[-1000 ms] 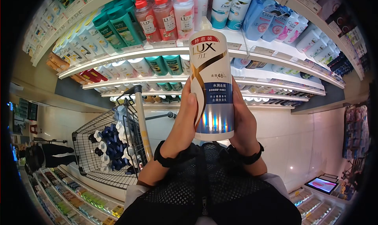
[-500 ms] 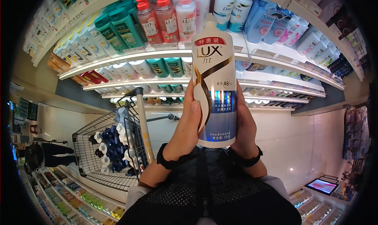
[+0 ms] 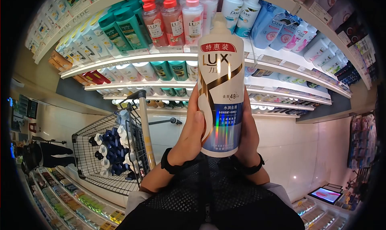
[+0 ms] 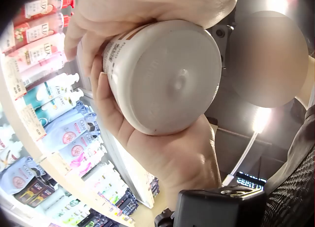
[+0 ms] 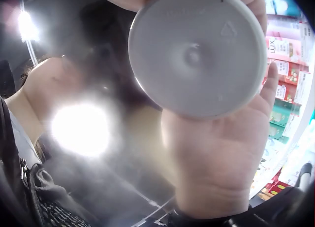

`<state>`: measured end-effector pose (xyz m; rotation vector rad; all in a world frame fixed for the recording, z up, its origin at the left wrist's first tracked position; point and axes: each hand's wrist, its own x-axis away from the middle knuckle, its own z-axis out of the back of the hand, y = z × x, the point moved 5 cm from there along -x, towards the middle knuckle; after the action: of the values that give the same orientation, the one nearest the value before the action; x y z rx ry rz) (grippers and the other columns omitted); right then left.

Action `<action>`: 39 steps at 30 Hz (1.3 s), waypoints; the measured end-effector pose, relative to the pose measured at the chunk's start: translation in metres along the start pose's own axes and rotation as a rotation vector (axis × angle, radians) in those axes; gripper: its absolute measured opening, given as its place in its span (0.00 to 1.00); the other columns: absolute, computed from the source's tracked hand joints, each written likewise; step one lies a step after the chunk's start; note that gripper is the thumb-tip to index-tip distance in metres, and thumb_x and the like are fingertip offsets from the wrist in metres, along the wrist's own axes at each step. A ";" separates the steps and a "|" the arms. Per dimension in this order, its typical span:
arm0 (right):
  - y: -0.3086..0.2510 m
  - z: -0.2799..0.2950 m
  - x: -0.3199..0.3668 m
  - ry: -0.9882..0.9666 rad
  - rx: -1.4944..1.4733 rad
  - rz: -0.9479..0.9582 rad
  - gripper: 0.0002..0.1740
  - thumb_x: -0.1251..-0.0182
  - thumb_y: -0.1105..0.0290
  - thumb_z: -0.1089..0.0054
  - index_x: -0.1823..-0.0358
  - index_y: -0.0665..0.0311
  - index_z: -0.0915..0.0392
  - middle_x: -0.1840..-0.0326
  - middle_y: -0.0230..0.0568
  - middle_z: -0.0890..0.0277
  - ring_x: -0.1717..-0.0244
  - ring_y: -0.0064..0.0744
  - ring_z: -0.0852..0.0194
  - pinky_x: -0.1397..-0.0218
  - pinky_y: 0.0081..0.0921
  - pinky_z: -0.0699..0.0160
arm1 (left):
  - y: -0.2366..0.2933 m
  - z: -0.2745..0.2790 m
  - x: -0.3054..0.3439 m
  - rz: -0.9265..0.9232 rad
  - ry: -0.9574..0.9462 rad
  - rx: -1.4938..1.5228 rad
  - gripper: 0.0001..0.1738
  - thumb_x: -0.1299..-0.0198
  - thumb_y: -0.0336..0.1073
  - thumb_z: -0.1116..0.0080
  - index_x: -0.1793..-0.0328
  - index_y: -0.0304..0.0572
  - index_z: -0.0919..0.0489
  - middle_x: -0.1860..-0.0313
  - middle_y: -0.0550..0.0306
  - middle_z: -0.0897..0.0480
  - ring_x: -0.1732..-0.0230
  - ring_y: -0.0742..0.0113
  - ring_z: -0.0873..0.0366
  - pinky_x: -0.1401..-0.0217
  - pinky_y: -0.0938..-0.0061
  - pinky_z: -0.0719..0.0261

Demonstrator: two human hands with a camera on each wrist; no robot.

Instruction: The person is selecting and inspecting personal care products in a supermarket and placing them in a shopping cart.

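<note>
A white LUX pump bottle (image 3: 221, 81) with a gold ribbon design and a blue lower label stands nearly upright before my chest, its front towards me. Both hands hold it from the sides: my left hand (image 3: 188, 129) grips the left edge with the thumb in front, and my right hand (image 3: 250, 137) wraps the right edge. From the left wrist, the round white bottle base (image 4: 172, 81) shows between my palms, with the right hand (image 4: 167, 155) below it. From the right wrist, the left hand (image 5: 216, 153) appears under the base.
Shelves ahead carry red pump bottles (image 3: 152, 22), green bottles (image 3: 130, 28), Dove bottles (image 3: 247, 16) and blue Clear packs (image 3: 265, 28). At my left stands a wire shopping cart (image 3: 84, 149) holding several blue and white bottles. A person in dark clothes (image 3: 52, 155) is at the far left.
Both hands have lowered the bottle slightly and shifted it a little to the right. Its pump top shows more fully now. The grip looks the same.
</note>
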<state>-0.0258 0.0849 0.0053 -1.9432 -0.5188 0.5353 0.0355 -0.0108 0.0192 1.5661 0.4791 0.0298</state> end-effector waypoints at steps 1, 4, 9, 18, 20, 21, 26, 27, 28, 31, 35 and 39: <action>-0.001 -0.001 0.000 -0.017 0.034 0.033 0.31 0.32 0.57 0.76 0.33 0.65 0.63 0.32 0.43 0.58 0.33 0.34 0.56 0.33 0.31 0.54 | -0.001 0.000 0.000 0.000 -0.002 -0.001 0.34 0.35 0.51 0.79 0.31 0.33 0.62 0.31 0.48 0.55 0.31 0.62 0.59 0.32 0.71 0.61; -0.004 -0.002 0.000 -0.039 0.067 0.077 0.31 0.32 0.56 0.77 0.33 0.66 0.63 0.31 0.44 0.59 0.32 0.33 0.58 0.33 0.30 0.56 | -0.002 0.000 0.002 -0.026 0.003 0.077 0.34 0.36 0.51 0.79 0.31 0.33 0.62 0.32 0.48 0.55 0.31 0.62 0.57 0.32 0.71 0.59; -0.001 0.001 -0.001 -0.040 0.054 0.087 0.32 0.32 0.55 0.76 0.33 0.67 0.63 0.31 0.44 0.59 0.33 0.33 0.57 0.33 0.30 0.56 | -0.004 0.000 0.001 -0.048 -0.007 0.069 0.36 0.36 0.52 0.78 0.31 0.33 0.63 0.32 0.48 0.54 0.32 0.62 0.54 0.33 0.71 0.57; 0.023 0.015 -0.001 0.016 -0.079 0.068 0.32 0.32 0.55 0.75 0.33 0.67 0.63 0.32 0.43 0.56 0.34 0.33 0.54 0.34 0.29 0.54 | -0.023 -0.001 0.000 -0.065 -0.017 0.127 0.39 0.38 0.54 0.72 0.32 0.32 0.65 0.32 0.47 0.56 0.31 0.61 0.58 0.33 0.70 0.59; 0.024 0.016 -0.001 0.010 -0.105 0.069 0.32 0.33 0.55 0.75 0.33 0.67 0.63 0.33 0.44 0.55 0.34 0.33 0.54 0.34 0.29 0.55 | -0.025 -0.003 0.001 -0.095 -0.048 0.131 0.36 0.36 0.48 0.73 0.32 0.30 0.67 0.32 0.44 0.58 0.31 0.59 0.60 0.32 0.69 0.62; 0.024 0.017 -0.001 0.009 -0.106 0.067 0.32 0.33 0.56 0.75 0.33 0.67 0.63 0.33 0.44 0.55 0.34 0.33 0.53 0.34 0.29 0.54 | -0.026 -0.003 0.002 -0.096 -0.048 0.131 0.35 0.36 0.47 0.72 0.32 0.30 0.67 0.32 0.44 0.58 0.31 0.59 0.61 0.32 0.69 0.62; 0.022 0.017 -0.001 0.003 -0.131 0.042 0.37 0.35 0.52 0.69 0.34 0.71 0.63 0.31 0.46 0.62 0.31 0.33 0.63 0.32 0.27 0.63 | -0.027 -0.005 0.001 -0.086 -0.051 0.122 0.34 0.36 0.44 0.72 0.32 0.30 0.66 0.32 0.45 0.58 0.31 0.59 0.61 0.32 0.69 0.62; 0.021 0.017 -0.001 -0.001 -0.130 0.038 0.37 0.35 0.52 0.69 0.34 0.71 0.63 0.31 0.46 0.62 0.31 0.33 0.63 0.32 0.27 0.62 | -0.026 -0.005 0.001 -0.083 -0.051 0.108 0.34 0.36 0.44 0.71 0.32 0.30 0.66 0.32 0.45 0.58 0.31 0.59 0.61 0.32 0.69 0.62; 0.021 0.016 -0.001 -0.006 -0.129 0.035 0.37 0.35 0.52 0.69 0.34 0.71 0.63 0.31 0.46 0.63 0.31 0.33 0.62 0.32 0.27 0.62 | -0.025 -0.005 0.001 -0.081 -0.051 0.095 0.35 0.36 0.45 0.71 0.32 0.30 0.66 0.32 0.45 0.58 0.31 0.59 0.61 0.32 0.69 0.62; 0.022 0.017 -0.001 0.021 -0.104 0.070 0.32 0.33 0.57 0.74 0.33 0.67 0.63 0.33 0.45 0.54 0.34 0.33 0.52 0.34 0.29 0.53 | -0.024 -0.005 -0.001 -0.094 -0.045 0.110 0.34 0.36 0.45 0.72 0.32 0.30 0.66 0.32 0.45 0.58 0.31 0.59 0.60 0.32 0.69 0.62; 0.025 0.016 -0.002 0.054 -0.056 0.038 0.32 0.33 0.57 0.73 0.33 0.68 0.63 0.33 0.45 0.54 0.34 0.33 0.52 0.34 0.28 0.53 | -0.028 -0.001 -0.003 -0.002 0.016 0.093 0.35 0.35 0.51 0.74 0.32 0.33 0.63 0.33 0.48 0.53 0.32 0.63 0.54 0.33 0.71 0.56; 0.021 0.012 -0.007 0.028 -0.027 0.048 0.32 0.33 0.58 0.73 0.34 0.70 0.62 0.34 0.45 0.53 0.35 0.32 0.52 0.35 0.28 0.53 | -0.027 0.000 -0.004 0.022 0.043 0.115 0.33 0.34 0.48 0.77 0.32 0.33 0.61 0.33 0.49 0.52 0.32 0.64 0.54 0.33 0.71 0.55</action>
<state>-0.0358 0.0817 -0.0172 -1.9905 -0.4644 0.5334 0.0239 -0.0125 -0.0059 1.6859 0.5046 0.0538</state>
